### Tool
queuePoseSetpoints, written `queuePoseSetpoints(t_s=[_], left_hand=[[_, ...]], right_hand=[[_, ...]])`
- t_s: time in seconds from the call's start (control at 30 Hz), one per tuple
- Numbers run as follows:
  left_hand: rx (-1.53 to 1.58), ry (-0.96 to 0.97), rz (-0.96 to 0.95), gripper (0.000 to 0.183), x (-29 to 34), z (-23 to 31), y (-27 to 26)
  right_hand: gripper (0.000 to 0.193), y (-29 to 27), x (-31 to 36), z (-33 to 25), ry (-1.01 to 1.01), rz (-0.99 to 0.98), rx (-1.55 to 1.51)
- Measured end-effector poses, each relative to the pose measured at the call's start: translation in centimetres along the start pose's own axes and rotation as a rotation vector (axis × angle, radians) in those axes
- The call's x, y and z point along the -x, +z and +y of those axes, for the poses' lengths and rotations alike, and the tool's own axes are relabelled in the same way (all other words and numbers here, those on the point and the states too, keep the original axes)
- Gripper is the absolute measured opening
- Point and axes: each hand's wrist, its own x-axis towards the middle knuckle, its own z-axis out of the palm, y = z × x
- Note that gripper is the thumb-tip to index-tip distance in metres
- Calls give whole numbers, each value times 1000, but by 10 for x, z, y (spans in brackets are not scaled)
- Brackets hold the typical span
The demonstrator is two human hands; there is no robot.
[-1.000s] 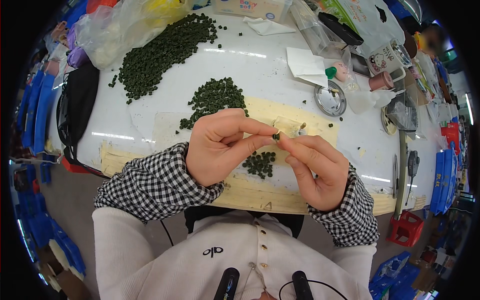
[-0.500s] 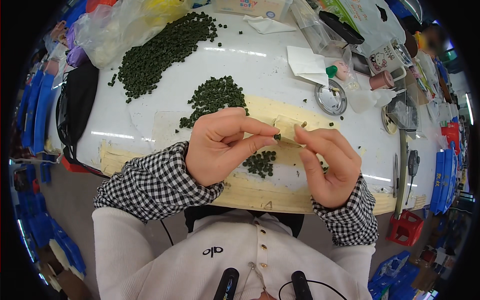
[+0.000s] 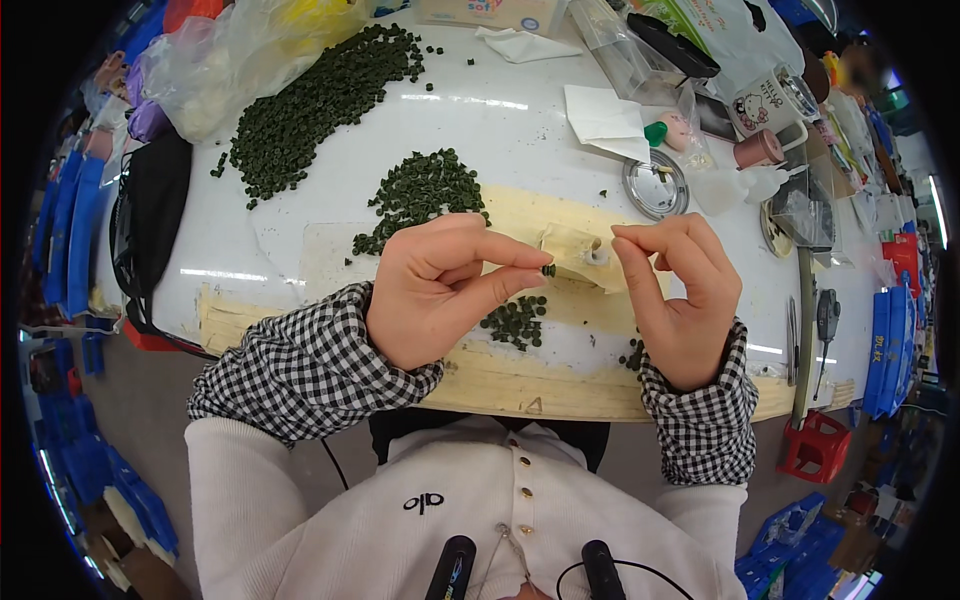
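Between the thumb and forefinger of my left hand (image 3: 435, 290) is a small dark green ribbed piece (image 3: 548, 270). My right hand (image 3: 685, 295) is pinched at the thumb and forefinger; whatever the tips hold, if anything, is too small to make out. Between the hands, a block wrapped in yellowish tape (image 3: 567, 250) sits on the table, with a short pale peg (image 3: 597, 256) standing at its right end. Just in front of my left fingertips lies a small group of green pieces (image 3: 515, 322). A larger heap of green pieces (image 3: 425, 193) lies behind my left hand.
The biggest pile of green pieces (image 3: 310, 110) spreads at the back left beside plastic bags (image 3: 225, 75). A round metal lid (image 3: 656, 185), white tissue (image 3: 605, 122), pink thread spool (image 3: 758, 149) and mug (image 3: 765, 103) stand at the right. Tweezers (image 3: 791, 340) lie near the right edge.
My right hand has moved right and slightly up, away from the taped block, uncovering the pale peg. My left hand keeps its pinch on the green piece, nearly still.
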Motion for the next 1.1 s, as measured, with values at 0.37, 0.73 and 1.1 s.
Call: queuePoseSetpoints(t_s=[0.37, 0.73, 1.1], left_hand=[[14, -7, -66, 18, -1, -5, 4], [-34, -9, -72, 17, -3, 1, 6], [-54, 13, -107, 13, -4, -2, 8]], right_hand=[[19, 10, -1, 3, -71, -28, 30], [12, -1, 9, -1, -26, 14, -502], [12, 15, 13, -3, 23, -98, -737]])
